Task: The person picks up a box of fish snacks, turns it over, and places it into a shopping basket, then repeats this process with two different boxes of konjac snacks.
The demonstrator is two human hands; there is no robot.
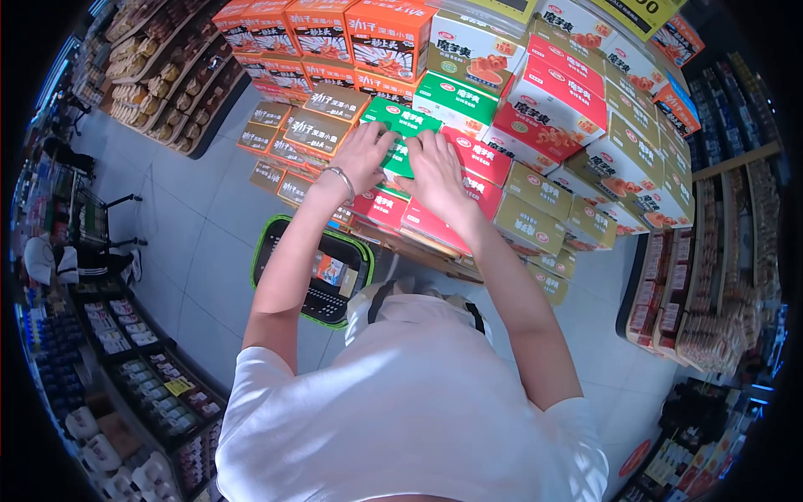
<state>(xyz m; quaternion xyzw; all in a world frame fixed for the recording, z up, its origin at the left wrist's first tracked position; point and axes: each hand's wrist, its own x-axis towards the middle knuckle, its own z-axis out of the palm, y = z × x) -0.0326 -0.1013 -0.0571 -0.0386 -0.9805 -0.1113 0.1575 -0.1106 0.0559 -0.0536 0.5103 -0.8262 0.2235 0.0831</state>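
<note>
A green-topped snack box (400,114) lies in the display stack in front of me, between my two hands. My left hand (365,154), with a bracelet at the wrist, has its fingers bent over the box's left side. On the right side, the curled fingers of my right hand (434,167) press on the same box. Parts of the box are hidden under the fingers. To the left are brown boxes (313,134); red boxes (477,156) lie to the right and nearer me. Another green-and-white box (458,99) stands just behind.
Orange boxes (386,40) are piled at the back left. Tall red boxes (559,94) and gold boxes (529,223) stand to the right. A black shopping basket with a green rim (365,251) is below my left arm. Shelves (194,105) and a seated person's shoe (135,265) appear leftward.
</note>
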